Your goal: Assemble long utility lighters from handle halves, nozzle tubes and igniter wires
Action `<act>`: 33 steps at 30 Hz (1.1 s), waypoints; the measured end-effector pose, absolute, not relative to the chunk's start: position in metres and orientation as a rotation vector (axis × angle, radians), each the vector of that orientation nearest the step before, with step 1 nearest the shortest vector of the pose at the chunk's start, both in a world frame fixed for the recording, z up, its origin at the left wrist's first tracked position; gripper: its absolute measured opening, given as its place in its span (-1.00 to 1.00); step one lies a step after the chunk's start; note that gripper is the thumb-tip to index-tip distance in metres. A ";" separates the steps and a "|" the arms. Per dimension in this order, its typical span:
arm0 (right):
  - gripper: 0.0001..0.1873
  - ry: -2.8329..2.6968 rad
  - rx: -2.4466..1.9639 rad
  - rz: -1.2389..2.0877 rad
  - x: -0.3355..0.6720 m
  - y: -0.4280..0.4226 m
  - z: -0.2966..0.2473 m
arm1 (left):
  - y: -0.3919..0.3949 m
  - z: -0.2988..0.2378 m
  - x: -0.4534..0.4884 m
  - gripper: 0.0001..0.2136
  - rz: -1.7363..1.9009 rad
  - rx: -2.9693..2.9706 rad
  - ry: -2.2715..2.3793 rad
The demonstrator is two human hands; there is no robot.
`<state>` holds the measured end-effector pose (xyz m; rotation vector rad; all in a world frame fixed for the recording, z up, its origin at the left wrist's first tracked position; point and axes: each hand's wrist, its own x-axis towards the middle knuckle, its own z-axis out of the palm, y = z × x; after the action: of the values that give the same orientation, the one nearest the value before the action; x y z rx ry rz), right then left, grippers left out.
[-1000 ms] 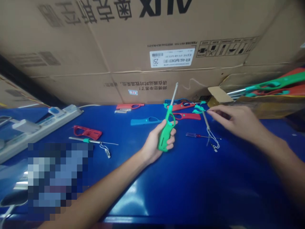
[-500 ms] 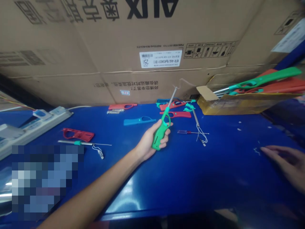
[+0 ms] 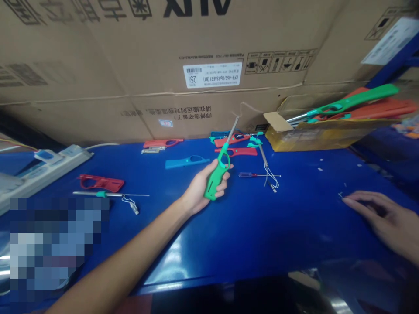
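My left hand (image 3: 201,187) is wrapped round the handle of a green long-nosed lighter (image 3: 217,172), its metal tube pointing up and away. My right hand (image 3: 382,218) rests at the right on the blue table (image 3: 262,226), fingers curved and reaching left toward small bits (image 3: 341,195); nothing shows in it. Between the hands lie a small red-handled screwdriver (image 3: 253,175) and a metal tube with white wires (image 3: 266,170).
Red and blue lighter shells (image 3: 186,162) lie along the back by big cardboard boxes (image 3: 196,65). An open box (image 3: 314,133) at the right holds green and red lighters. A red shell (image 3: 100,183) and a tube with wire lie at the left, beside a white power strip (image 3: 42,168).
My right hand has drawn back from the parts near the box to the table's right side. The left hand keeps the green lighter, and the view has shifted slightly.
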<state>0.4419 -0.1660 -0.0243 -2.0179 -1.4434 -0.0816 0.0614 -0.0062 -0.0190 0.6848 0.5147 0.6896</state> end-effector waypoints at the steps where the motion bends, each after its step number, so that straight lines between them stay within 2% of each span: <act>1: -0.30 -1.365 -2.026 -0.020 0.442 -0.168 -0.026 | -0.006 -0.019 0.062 -0.64 0.691 0.688 0.519; 3: -0.38 -1.123 -2.023 0.126 0.443 -0.172 -0.030 | -0.006 -0.019 0.062 -0.64 0.693 0.690 0.525; 6: -0.48 -0.830 -1.912 0.117 0.434 -0.172 -0.031 | -0.007 -0.019 0.061 -0.64 0.691 0.691 0.517; 8: -0.49 -0.849 -1.818 0.121 0.412 -0.162 -0.024 | -0.008 -0.018 0.061 -0.63 0.682 0.700 0.503; 10: -0.54 -1.155 -1.760 0.211 0.376 -0.141 -0.012 | -0.009 -0.017 0.061 -0.63 0.684 0.724 0.492; 13: -0.80 -1.755 -1.438 0.188 0.314 -0.097 0.007 | -0.010 -0.016 0.060 -0.63 0.729 0.740 0.473; 14: -0.83 -1.945 -1.303 0.155 0.296 -0.081 0.011 | -0.010 -0.016 0.060 -0.61 0.739 0.728 0.460; 18: -0.77 -2.289 -0.792 -0.220 0.251 -0.036 0.011 | -0.007 -0.017 0.058 -0.52 0.776 0.652 0.406; 21: -0.74 -2.279 -0.669 -0.398 0.238 -0.029 -0.002 | -0.005 -0.019 0.058 -0.51 0.827 0.599 0.413; 33: -0.73 -2.178 -0.658 0.013 0.236 -0.053 -0.016 | -0.005 -0.022 0.060 -0.54 0.852 0.575 0.431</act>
<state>0.2362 -0.0526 -0.0155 -0.6575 -2.1782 0.0127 0.0598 -0.0053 -0.0217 0.5746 0.4312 0.8516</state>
